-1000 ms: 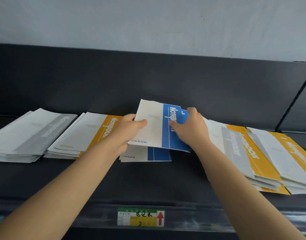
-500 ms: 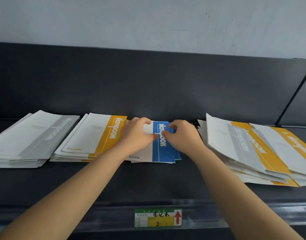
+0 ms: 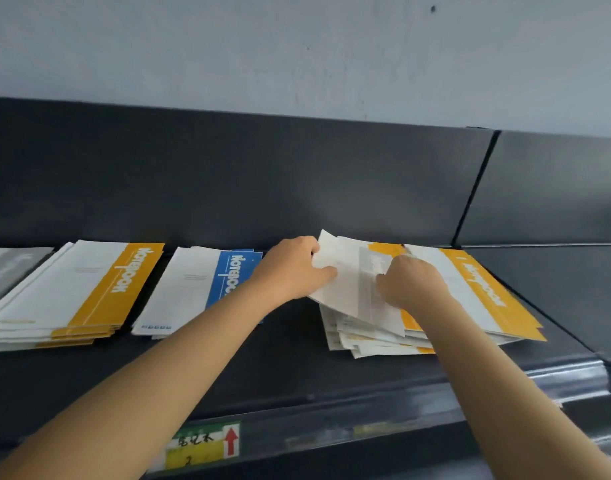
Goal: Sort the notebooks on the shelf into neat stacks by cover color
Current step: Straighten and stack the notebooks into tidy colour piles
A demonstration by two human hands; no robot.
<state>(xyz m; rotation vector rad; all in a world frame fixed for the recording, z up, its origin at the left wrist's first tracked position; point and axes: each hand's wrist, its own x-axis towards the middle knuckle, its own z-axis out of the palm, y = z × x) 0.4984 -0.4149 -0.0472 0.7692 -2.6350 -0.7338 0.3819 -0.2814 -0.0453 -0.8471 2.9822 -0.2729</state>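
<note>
Shelf [image 3: 280, 358], dark: orange stack [image 3: 72, 289] at left, blue stack [image 3: 200, 282] beside it, mixed pile [image 3: 366, 337] at right (orange and gray covers, fanned). Gray notebook [image 3: 349, 289] tilted atop the mixed pile; left hand [image 3: 297, 268] grips its left edge, right hand [image 3: 411, 282] pinches its gray band.

Shelf [image 3: 290, 362]: dark grey, with a dark back panel under a pale wall [image 3: 297, 46].
Far left: grey stack [image 3: 6, 271], cut off by the frame edge.
Next: yellow stack [image 3: 79, 292], edges slightly stepped.
Centre: blue stack [image 3: 200, 285], partly hidden by the left forearm.
Right: mixed pile [image 3: 373, 337], fanned and untidy, with yellow and grey covers.
Left hand [image 3: 293, 268]: grips the left edge of the pile's top grey notebook [image 3: 349, 282], thumb on the cover.
Right hand [image 3: 411, 282]: fingers curled on the same notebook's grey stripe.
Shelf edge: label [image 3: 203, 445] with a red arrow.
</note>
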